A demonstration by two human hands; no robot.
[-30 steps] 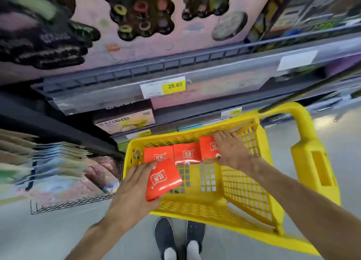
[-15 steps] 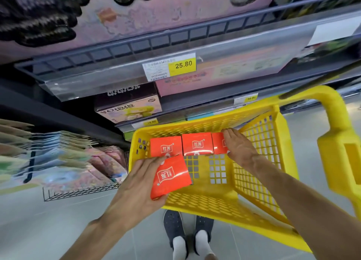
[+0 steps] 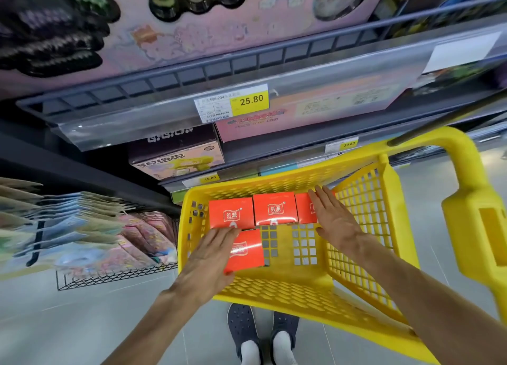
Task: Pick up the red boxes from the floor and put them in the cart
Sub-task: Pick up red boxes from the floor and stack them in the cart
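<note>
Head view: left hand [image 3: 211,257] grips a red box [image 3: 248,251] low in the cart [image 3: 277,288], just before a row of three red boxes [image 3: 275,208] along its far wall — right hand [image 3: 333,219], fingers spread flat, rests on the rightmost one

Left hand [image 3: 212,257] lays a red box [image 3: 247,251] in the yellow cart [image 3: 301,290] beside three others

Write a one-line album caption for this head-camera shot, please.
Left hand sets a fourth red box into the yellow cart; right hand steadies the back row.
</note>
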